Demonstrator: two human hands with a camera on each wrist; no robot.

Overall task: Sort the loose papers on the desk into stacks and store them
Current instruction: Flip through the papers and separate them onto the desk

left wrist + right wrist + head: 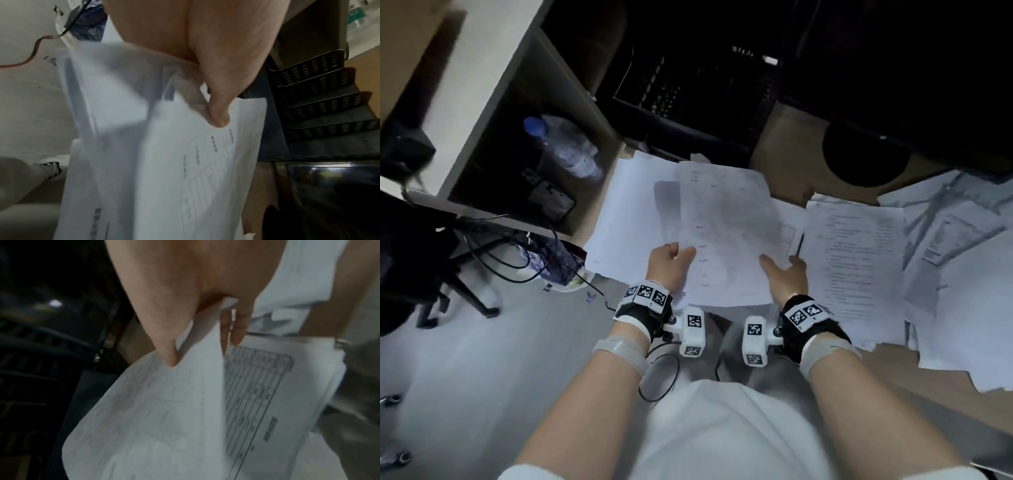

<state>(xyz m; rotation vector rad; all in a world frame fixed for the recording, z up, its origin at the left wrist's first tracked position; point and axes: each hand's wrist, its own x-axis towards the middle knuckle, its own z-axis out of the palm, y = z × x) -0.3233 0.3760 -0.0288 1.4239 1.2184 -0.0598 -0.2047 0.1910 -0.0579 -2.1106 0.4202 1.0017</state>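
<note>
The wooden desk (784, 161) carries loose papers (856, 253) spread across its right side, with a black tray rack (688, 99) at the far edge. You hold a printed sheet (726, 233) above the near edge: left hand (666, 263) pinches its left margin, right hand (786, 274) its right. It is thin, white, faintly printed, light and floppy; support both margins to avoid creasing

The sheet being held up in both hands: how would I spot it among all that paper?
Start at the wooden desk strewn with white papers. Near its front edge, the left hand and right hand pinch one sheet by its lower corners. Unlike the stacks lying flat beside it, this one is lifted and shows only faint print.
</note>
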